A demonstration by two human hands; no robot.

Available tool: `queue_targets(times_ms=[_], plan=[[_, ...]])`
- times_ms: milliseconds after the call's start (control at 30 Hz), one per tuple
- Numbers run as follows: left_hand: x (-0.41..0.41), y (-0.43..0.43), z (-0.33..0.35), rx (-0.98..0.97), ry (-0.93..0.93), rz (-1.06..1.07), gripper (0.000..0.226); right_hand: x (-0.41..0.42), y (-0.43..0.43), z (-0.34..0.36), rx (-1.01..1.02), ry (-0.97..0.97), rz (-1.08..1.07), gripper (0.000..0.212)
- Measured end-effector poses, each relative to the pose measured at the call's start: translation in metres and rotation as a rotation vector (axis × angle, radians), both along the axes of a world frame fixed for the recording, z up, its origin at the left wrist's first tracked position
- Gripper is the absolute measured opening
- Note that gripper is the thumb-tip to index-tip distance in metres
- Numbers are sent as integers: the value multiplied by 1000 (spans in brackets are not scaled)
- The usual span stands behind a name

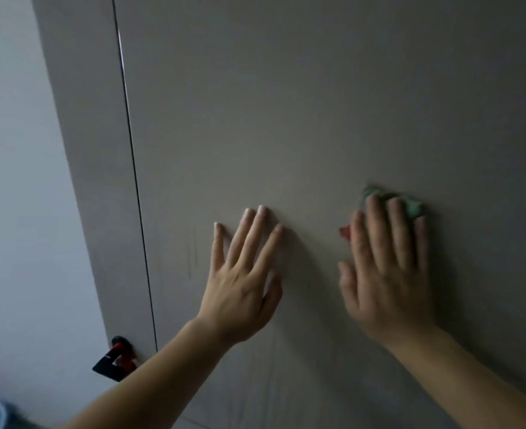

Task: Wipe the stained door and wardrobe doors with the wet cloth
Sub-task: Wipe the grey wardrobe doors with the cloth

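My left hand (243, 274) lay flat on the door (286, 103), fingers straight and spread, holding nothing. Beside it, my right hand (385, 274) pressed the wet cloth (410, 205) against the panel with straight fingers. The cloth sat bunched under my palm, with only a green edge showing past my fingertips and a red corner by my thumb. Left of my left hand ran faint vertical streaks (190, 258), not yet reached. Bunched that small, the cloth could slip out from under a flat palm, I judged, or my bare fingers could smear the damp surface. Further left, past the seam (131, 165), leaning hard might swing the door.
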State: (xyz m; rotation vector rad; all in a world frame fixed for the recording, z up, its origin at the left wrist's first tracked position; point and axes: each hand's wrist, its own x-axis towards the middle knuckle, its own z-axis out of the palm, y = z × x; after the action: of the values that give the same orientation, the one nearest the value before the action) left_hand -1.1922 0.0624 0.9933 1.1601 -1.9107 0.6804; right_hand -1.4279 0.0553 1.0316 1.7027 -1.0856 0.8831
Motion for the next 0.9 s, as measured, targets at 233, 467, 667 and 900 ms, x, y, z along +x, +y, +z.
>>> queue_targets(times_ms=[233,467,667,900], plan=[[83,-2,-27,58,135,80,69,43,-5,-24,19,200,-39,69],[157,-22,-51,75,207,111,74,175,-29,33,-1,29,-61,75],[206,-35,-85,53,210,116,75,221,-35,-30,76,441,-80,75],[219,-48,-116,-36,286,59,75,315,-55,66,-8,402,-50,73]])
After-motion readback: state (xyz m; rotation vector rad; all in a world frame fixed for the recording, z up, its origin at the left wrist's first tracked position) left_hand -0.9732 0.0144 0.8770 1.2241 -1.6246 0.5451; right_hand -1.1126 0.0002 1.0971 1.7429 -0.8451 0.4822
